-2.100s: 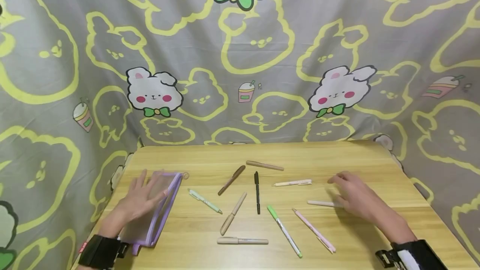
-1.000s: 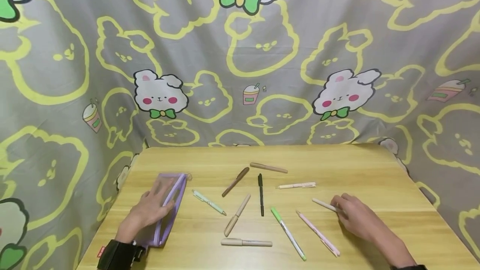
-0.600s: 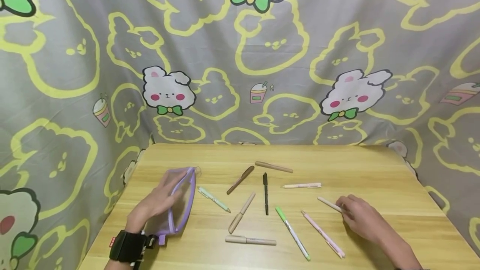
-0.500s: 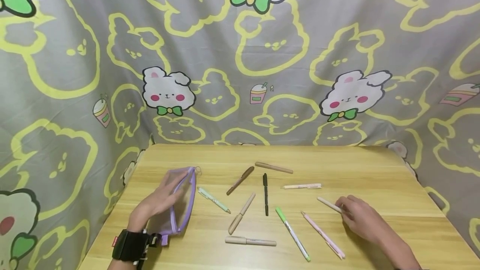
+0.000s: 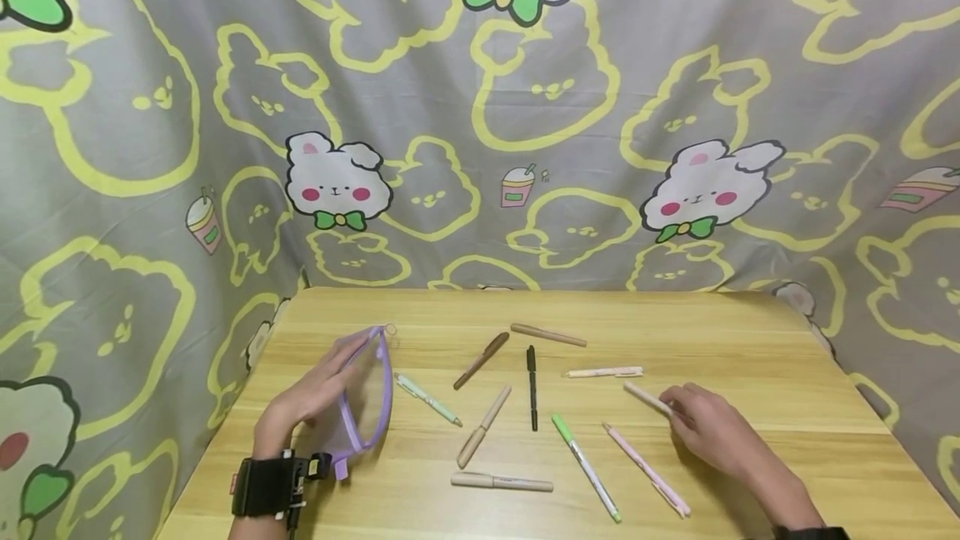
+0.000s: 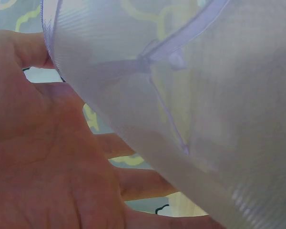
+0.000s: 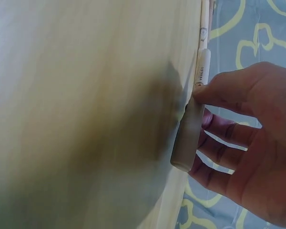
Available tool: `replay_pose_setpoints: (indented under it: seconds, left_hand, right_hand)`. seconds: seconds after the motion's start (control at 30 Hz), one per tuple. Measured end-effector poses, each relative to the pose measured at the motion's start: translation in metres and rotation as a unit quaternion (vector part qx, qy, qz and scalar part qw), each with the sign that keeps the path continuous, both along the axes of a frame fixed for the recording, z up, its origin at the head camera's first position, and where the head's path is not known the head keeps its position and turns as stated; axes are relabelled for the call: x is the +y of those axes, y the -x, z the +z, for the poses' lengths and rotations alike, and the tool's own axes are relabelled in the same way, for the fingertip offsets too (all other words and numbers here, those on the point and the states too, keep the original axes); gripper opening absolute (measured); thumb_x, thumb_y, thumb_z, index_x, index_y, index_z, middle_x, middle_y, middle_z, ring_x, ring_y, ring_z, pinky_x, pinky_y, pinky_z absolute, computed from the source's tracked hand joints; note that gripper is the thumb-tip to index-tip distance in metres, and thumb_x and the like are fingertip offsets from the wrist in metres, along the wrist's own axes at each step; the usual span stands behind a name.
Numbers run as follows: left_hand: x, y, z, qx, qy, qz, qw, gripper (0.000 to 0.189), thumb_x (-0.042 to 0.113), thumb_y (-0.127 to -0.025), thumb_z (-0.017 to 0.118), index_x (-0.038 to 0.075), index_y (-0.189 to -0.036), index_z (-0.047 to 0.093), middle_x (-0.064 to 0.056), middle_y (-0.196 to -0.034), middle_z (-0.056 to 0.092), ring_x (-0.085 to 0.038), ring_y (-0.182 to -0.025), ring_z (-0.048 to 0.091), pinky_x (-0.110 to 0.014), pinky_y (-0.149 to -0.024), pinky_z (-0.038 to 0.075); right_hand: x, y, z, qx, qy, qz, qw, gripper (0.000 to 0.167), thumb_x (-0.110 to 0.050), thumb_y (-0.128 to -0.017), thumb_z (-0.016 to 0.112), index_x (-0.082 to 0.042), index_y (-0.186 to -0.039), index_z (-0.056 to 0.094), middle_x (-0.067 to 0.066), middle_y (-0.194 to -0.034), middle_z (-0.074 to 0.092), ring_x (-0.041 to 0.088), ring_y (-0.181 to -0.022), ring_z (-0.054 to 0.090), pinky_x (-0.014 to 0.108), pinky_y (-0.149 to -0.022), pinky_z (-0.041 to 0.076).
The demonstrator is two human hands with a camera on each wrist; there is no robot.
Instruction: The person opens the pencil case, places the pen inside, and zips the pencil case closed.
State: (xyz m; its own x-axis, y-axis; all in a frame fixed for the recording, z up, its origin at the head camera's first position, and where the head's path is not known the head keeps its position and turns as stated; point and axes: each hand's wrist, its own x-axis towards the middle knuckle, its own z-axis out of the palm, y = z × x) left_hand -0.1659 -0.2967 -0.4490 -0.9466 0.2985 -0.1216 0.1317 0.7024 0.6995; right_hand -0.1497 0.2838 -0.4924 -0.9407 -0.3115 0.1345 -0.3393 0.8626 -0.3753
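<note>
On the left of the head view, a see-through mesh pencil case [image 5: 369,402] with purple trim stands tilted, its zipped mouth gaping toward the pens. My left hand [image 5: 309,392] holds it by the far side, fingers along the upper edge. In the left wrist view the mesh [image 6: 205,119] covers several fingertips. At the right, my right hand [image 5: 708,427] pinches a pale beige pen [image 5: 647,397] between thumb and fingers. The right wrist view shows this capped pen [image 7: 188,136] close over the wooden table, with the thumb pressing its side.
Several pens lie scattered mid-table: mint [image 5: 427,399], dark brown [image 5: 482,361], light brown [image 5: 547,334], black [image 5: 532,390], cream [image 5: 603,372], green-capped [image 5: 587,469], pink [image 5: 645,468] and two beige pens [image 5: 484,426]. A patterned curtain [image 5: 450,107] surrounds the wooden table [image 5: 420,307].
My left hand has moved from lying over the flat pencil case to tilting it up, and its mouth has widened. My right hand has gripped the beige pen and turned it slightly.
</note>
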Motion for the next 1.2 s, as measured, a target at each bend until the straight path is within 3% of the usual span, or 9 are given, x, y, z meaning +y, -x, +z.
replay_pose_setpoints:
  seconds: [0.3, 0.47, 0.67, 0.87, 0.97, 1.1, 1.2]
  left_hand:
    - [0.0, 0.002, 0.006, -0.012, -0.014, 0.001, 0.9998, 0.058, 0.03, -0.113, 0.033, 0.013, -0.166, 0.017, -0.025, -0.169, 0.005, -0.056, -0.15, 0.004, -0.089, -0.098, 0.022]
    - [-0.001, 0.001, 0.007, -0.023, -0.02, 0.002, 0.9995, 0.059, 0.03, -0.112, 0.036, 0.014, -0.165, 0.018, -0.027, -0.168, 0.002, -0.058, -0.149, -0.001, -0.092, -0.092, 0.023]
    - [-0.002, 0.003, 0.002, 0.012, -0.031, -0.011, 0.9994, 0.059, 0.027, -0.111, 0.038, 0.008, -0.164, 0.021, -0.028, -0.167, 0.013, -0.058, -0.148, 0.011, -0.087, -0.1, 0.023]
    - [-0.006, 0.008, -0.005, 0.054, -0.076, -0.051, 0.9943, 0.056, 0.019, -0.11, 0.037, -0.001, -0.161, 0.023, -0.034, -0.163, 0.018, -0.06, -0.145, 0.017, -0.083, -0.107, 0.016]
    - [-0.007, 0.007, -0.003, 0.016, -0.09, -0.045, 0.9948, 0.057, 0.021, -0.111, 0.035, 0.004, -0.163, 0.019, -0.031, -0.165, 0.012, -0.062, -0.146, 0.012, -0.088, -0.096, 0.026]
    - [-0.007, 0.002, 0.001, -0.015, -0.091, -0.027, 0.9953, 0.058, 0.022, -0.111, 0.035, 0.007, -0.164, 0.018, -0.028, -0.168, 0.008, -0.061, -0.147, 0.009, -0.091, -0.091, 0.027]
    - [-0.008, 0.003, -0.001, 0.023, -0.087, -0.048, 0.9948, 0.057, 0.022, -0.111, 0.036, 0.003, -0.163, 0.02, -0.032, -0.165, 0.012, -0.062, -0.145, 0.013, -0.09, -0.096, 0.022]
  right_hand:
    - [-0.028, 0.01, 0.023, 0.037, -0.005, -0.007, 0.9993, 0.023, -0.001, -0.088, 0.071, 0.002, -0.11, 0.072, 0.004, -0.088, 0.067, 0.014, -0.073, 0.062, 0.034, -0.06, 0.056]
    - [-0.049, 0.017, 0.03, 0.064, 0.006, 0.005, 0.9979, 0.023, -0.001, -0.088, 0.071, 0.0, -0.111, 0.073, 0.001, -0.086, 0.066, 0.012, -0.072, 0.061, 0.028, -0.058, 0.054]
    - [-0.076, 0.024, 0.033, 0.092, 0.004, 0.037, 0.9951, 0.023, 0.001, -0.087, 0.073, -0.002, -0.109, 0.073, 0.0, -0.084, 0.063, 0.006, -0.065, 0.054, 0.021, -0.051, 0.045]
    - [-0.101, 0.031, 0.036, 0.101, -0.016, 0.047, 0.9936, 0.023, -0.001, -0.086, 0.075, -0.003, -0.109, 0.073, -0.002, -0.082, 0.061, 0.007, -0.067, 0.054, 0.021, -0.053, 0.047]
    - [-0.114, 0.035, 0.039, 0.094, -0.023, 0.053, 0.9939, 0.024, -0.001, -0.086, 0.075, -0.003, -0.11, 0.073, -0.002, -0.082, 0.06, 0.007, -0.066, 0.054, 0.02, -0.052, 0.047]
    - [-0.135, 0.037, 0.043, 0.092, -0.023, 0.067, 0.9932, 0.023, -0.002, -0.088, 0.074, -0.003, -0.111, 0.073, -0.001, -0.083, 0.061, 0.008, -0.067, 0.054, 0.019, -0.053, 0.047]
    - [-0.154, 0.04, 0.048, 0.097, -0.021, 0.078, 0.9919, 0.022, -0.003, -0.088, 0.074, -0.003, -0.11, 0.074, 0.002, -0.088, 0.065, 0.011, -0.07, 0.059, 0.022, -0.056, 0.051]
